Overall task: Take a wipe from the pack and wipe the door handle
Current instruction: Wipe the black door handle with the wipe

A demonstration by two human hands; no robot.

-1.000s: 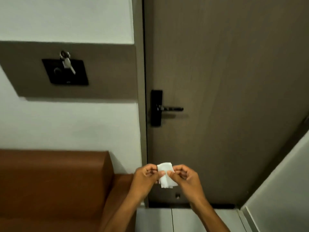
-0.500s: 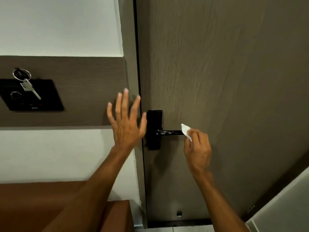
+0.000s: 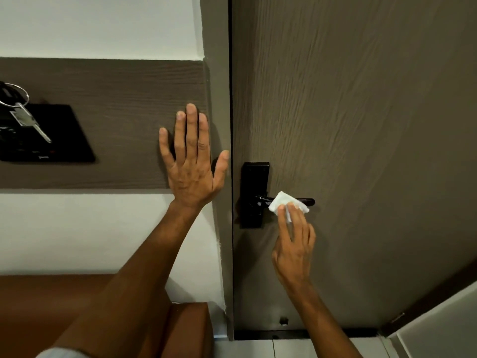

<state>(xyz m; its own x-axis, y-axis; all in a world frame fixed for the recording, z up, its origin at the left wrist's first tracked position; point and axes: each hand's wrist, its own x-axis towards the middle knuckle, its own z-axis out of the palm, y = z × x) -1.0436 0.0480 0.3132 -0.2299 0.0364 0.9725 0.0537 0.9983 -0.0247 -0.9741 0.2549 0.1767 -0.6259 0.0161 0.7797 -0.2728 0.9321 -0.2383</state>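
A black lever door handle (image 3: 307, 202) sticks out to the right from a black plate (image 3: 254, 184) on the grey-brown door (image 3: 361, 125). My right hand (image 3: 294, 244) holds a small folded white wipe (image 3: 282, 200) and presses it against the middle of the lever. My left hand (image 3: 192, 161) lies flat with spread fingers on the brown wall panel, just left of the door frame. The wipe pack is not in view.
A black switch plate (image 3: 64, 140) with a key and ring (image 3: 23, 117) hanging over it is on the wall panel at the left. A brown leather seat (image 3: 185, 329) stands below. A pale wall (image 3: 444, 324) closes in at the lower right.
My right hand has slid the wipe leftward from the lever's tip onto its middle. My left hand has settled flat on the wall panel. The view has moved closer to the door.
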